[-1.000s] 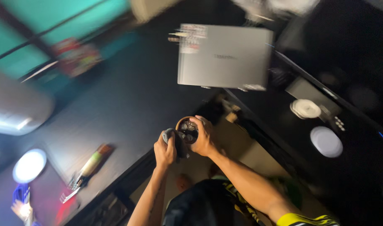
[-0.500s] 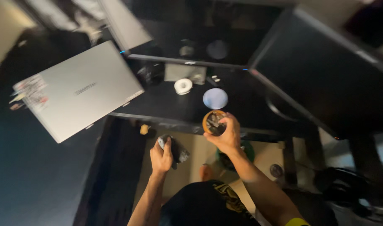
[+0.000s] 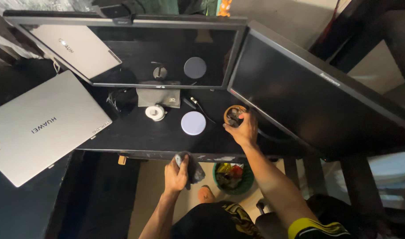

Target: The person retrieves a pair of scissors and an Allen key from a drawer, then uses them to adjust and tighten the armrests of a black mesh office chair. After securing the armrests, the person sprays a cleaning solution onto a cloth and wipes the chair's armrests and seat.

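Black desk (image 3: 136, 139) beneath two dark monitors (image 3: 136, 48): the right hand (image 3: 243, 129) grips a small round brown container (image 3: 234, 116) resting near the right screen, best kept level and upright, while the left hand (image 3: 177, 173) clutches a dark cloth (image 3: 191, 167) at the desk edge.

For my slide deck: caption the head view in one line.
Right hand holds a small round container on the black desk beside a monitor; left hand grips a dark cloth.

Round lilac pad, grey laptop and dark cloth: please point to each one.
Round lilac pad (image 3: 193, 122), head view, centre of its top.
Grey laptop (image 3: 39, 126), head view, middle of its closed lid.
Dark cloth (image 3: 194, 167), head view, bunched part beside the left hand's fingers.
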